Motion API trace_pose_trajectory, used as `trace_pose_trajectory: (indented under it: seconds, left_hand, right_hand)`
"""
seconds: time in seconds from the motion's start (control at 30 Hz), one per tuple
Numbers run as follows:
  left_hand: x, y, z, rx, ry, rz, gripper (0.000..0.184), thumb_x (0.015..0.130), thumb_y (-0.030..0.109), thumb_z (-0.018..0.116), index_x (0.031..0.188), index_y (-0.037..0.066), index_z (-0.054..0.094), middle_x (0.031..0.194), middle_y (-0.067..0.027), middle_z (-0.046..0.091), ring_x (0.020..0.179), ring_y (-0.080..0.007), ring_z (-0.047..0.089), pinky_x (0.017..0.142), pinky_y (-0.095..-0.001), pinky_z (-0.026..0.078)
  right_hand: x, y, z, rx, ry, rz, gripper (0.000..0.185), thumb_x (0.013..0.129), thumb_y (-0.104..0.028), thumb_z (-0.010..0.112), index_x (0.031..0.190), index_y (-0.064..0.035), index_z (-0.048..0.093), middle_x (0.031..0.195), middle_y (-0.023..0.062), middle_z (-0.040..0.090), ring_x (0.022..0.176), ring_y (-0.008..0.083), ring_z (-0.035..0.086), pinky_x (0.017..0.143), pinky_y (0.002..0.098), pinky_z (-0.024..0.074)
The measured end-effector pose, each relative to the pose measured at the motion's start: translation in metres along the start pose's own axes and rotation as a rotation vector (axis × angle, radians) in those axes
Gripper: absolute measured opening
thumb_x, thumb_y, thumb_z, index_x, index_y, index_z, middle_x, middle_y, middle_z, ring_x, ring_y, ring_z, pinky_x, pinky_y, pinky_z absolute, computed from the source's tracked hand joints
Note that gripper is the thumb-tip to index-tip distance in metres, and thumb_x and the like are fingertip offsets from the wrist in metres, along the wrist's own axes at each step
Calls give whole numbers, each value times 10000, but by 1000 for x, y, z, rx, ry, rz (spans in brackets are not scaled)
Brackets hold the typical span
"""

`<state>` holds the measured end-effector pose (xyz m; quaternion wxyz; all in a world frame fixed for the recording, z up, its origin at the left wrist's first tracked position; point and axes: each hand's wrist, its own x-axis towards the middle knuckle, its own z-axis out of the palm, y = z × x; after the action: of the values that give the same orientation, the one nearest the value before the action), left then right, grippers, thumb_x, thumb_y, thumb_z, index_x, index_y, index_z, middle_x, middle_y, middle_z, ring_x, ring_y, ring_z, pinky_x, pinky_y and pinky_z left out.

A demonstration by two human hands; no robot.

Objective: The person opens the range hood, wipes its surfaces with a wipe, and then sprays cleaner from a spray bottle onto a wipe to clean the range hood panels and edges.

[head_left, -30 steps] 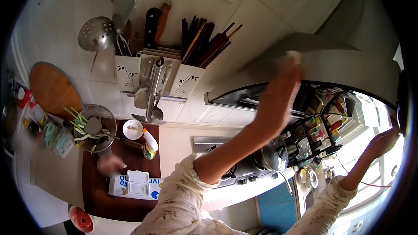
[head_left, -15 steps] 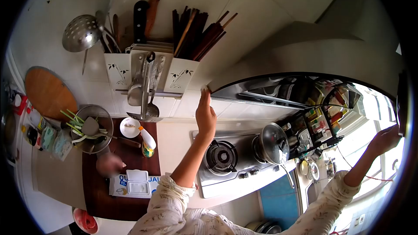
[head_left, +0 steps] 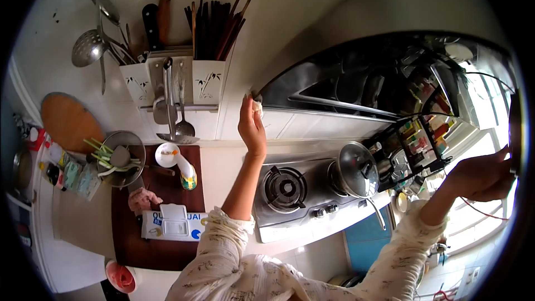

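Observation:
My left hand [head_left: 252,126] is raised to the left corner of the range hood [head_left: 334,72]. Its fingers are closed on a crumpled white wipe [head_left: 257,108], pressed by the hood's lower edge. Far to the right, my right hand [head_left: 484,177] is at the hood's opposite end, with bent fingers against a dark edge; the fingertips and anything under them are hidden. Below the hood stands a gas stove [head_left: 287,212] with one bare burner and a lidded pan [head_left: 356,170].
On a dark board [head_left: 150,253] lie a wipes pack [head_left: 195,227], a pink lump [head_left: 144,199], a spray bottle [head_left: 188,177] and a white bowl [head_left: 166,155]. A colander of green stalks [head_left: 120,159] sits left. Utensils and a chopstick holder [head_left: 208,82] hang on the wall.
The view has shifted, and more of the hood's glossy underside shows. My left hand stays at the left corner, the white wipe now visible in it. My right hand appears larger at the right end.

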<state>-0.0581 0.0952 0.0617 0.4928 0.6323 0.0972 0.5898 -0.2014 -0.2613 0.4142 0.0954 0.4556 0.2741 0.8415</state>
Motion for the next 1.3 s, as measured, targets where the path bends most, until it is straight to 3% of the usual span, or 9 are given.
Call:
trace_pose_trajectory:
  seconds: [0.17, 0.33, 0.4, 0.57, 0.67, 0.83, 1.03, 1.17, 1.3]
  left_hand:
    - [33, 37, -1, 10, -14, 77, 381, 709, -48, 648, 1071, 20, 551, 1057, -146, 571, 953, -325, 570, 809, -381, 471]
    - [64, 106, 3, -57, 85, 282, 378, 690, -39, 690, 1045, 12, 570, 997, -107, 586, 822, -231, 562, 750, -314, 462]
    - [58, 91, 7, -100, 92, 243, 335, 743, 40, 684, 1058, 14, 570, 1018, -134, 592, 883, -291, 592, 779, -357, 471]
    - [4, -9, -4, -111, 40, -172, 276, 769, -6, 657, 1035, -7, 584, 954, -85, 608, 874, -184, 601, 799, -278, 485]
    - [-27, 31, -25, -458, -36, -321, 348, 786, -53, 643, 1115, -23, 532, 989, -79, 605, 871, -122, 598, 768, -237, 500]
    - [-73, 86, -47, -421, -220, -501, 240, 794, -55, 631, 1020, -3, 568, 942, -50, 621, 836, -90, 582, 707, -212, 479]
    - [-78, 105, -84, -754, -214, -781, 275, 844, 8, 603, 1115, 7, 558, 1038, -65, 605, 974, -141, 578, 860, -267, 460]
    - [-63, 133, -101, -746, -318, -761, 373, 892, 130, 572, 1244, 32, 495, 1177, -76, 560, 1069, -165, 538, 907, -304, 427]
    - [-42, 144, -105, -765, -493, -663, 512, 891, 110, 576, 1347, 38, 354, 1322, -137, 472, 1164, -212, 486, 998, -355, 355]
  right_hand:
    - [-79, -111, -18, 663, -190, 213, 396, 931, -315, 445, 1073, 55, 463, 1086, 259, 545, 1024, 378, 550, 893, 511, 462]
    - [-137, -185, -22, 1077, -381, 727, 333, 909, -195, 489, 1125, 58, 509, 1145, 242, 554, 1064, 376, 550, 890, 467, 471]
    - [-159, -200, -29, 1165, -508, 793, 313, 860, -113, 521, 1125, 55, 519, 1143, 254, 561, 1072, 368, 550, 886, 437, 467]
    - [-186, -232, -25, 1335, -938, 930, 346, 781, 43, 565, 1125, 22, 536, 1132, 162, 592, 1053, 295, 568, 889, 354, 441]
    - [-197, -247, -21, 1494, -975, 1129, 339, 771, 59, 600, 1100, -9, 561, 1127, 126, 589, 967, 266, 602, 786, 319, 478]
    - [-176, -269, -10, 1568, -869, 879, 406, 704, 66, 668, 1086, -38, 577, 1135, 126, 561, 904, 265, 608, 712, 326, 512]
    - [-168, -303, -1, 1556, -680, 600, 370, 714, -39, 640, 1078, -65, 579, 1018, 104, 547, 923, 276, 582, 736, 338, 525]
    - [-159, -311, 10, 1496, -578, 598, 346, 695, -22, 646, 1032, -53, 578, 1004, 103, 562, 889, 277, 594, 709, 332, 530]
    - [-136, -299, 47, 1398, -444, 626, 305, 679, 62, 640, 961, -35, 577, 936, 108, 596, 805, 280, 611, 654, 330, 526]
